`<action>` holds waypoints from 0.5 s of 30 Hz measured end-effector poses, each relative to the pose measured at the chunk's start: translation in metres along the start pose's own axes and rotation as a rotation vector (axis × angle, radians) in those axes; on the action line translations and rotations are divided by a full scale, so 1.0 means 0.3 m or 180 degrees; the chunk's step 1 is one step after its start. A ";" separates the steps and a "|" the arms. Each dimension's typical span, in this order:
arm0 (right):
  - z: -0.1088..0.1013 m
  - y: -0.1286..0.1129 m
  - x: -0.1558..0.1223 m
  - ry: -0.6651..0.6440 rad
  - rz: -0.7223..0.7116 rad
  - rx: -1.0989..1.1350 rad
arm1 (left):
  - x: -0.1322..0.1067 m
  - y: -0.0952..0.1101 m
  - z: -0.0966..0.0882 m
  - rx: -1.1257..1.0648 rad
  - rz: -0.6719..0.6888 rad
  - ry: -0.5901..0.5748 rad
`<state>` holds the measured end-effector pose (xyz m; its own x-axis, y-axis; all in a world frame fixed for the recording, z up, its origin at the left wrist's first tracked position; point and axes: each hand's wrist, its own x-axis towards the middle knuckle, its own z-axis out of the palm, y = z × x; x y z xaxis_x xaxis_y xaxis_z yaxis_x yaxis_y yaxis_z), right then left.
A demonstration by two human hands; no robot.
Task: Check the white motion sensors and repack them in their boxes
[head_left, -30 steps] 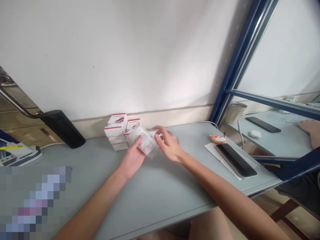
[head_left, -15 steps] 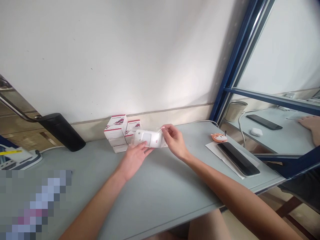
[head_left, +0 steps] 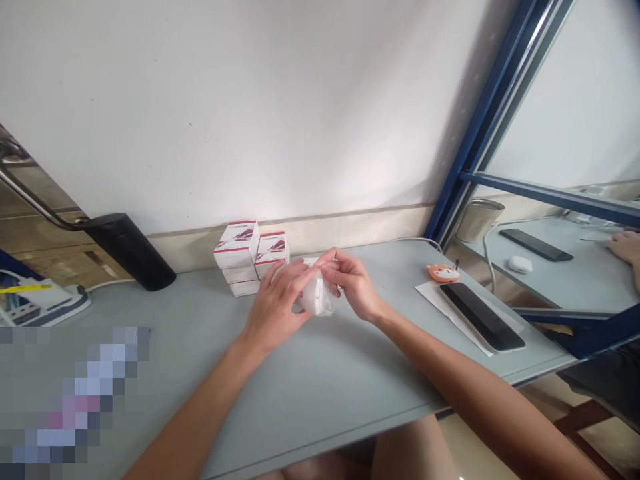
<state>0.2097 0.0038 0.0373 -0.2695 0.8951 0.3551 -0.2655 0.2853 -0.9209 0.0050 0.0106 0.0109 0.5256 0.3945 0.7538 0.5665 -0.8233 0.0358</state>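
Both my hands meet above the middle of the grey table (head_left: 310,387). My left hand (head_left: 278,308) is closed round a small white device in a clear plastic bag (head_left: 317,298), its back toward me. My right hand (head_left: 353,285) pinches the top edge of the same bag with thumb and fingertips. Just behind my hands a small stack of white boxes with red stripes (head_left: 249,256) stands against the wall.
A black phone (head_left: 482,316) lies on white paper at the right, beside an orange fox-shaped item (head_left: 443,272). A black cylinder (head_left: 129,250) leans at the left. Behind a blue frame (head_left: 480,127), another person's hand (head_left: 625,245) rests on a second table with a phone, earbud case and tin.
The bagged white device was held flat between my hands; now my left hand has wrapped over it and my right hand has moved in close to pinch its top.
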 end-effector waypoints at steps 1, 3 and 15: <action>0.000 0.001 0.001 0.0042 -0.0023 -0.0057 | -0.001 0.001 -0.002 -0.0015 -0.0046 0.0032; 0.002 0.005 0.003 0.0149 -0.0063 -0.0309 | -0.006 0.005 -0.004 -0.0052 -0.0268 0.0010; -0.020 0.009 0.001 -0.0159 0.0696 -0.0940 | -0.025 -0.020 0.022 -0.0153 -0.1151 -0.0301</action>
<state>0.2143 0.0070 0.0340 -0.3372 0.9301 0.1455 0.0801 0.1823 -0.9800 0.0018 0.0152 0.0008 0.3547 0.6973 0.6229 0.6969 -0.6413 0.3211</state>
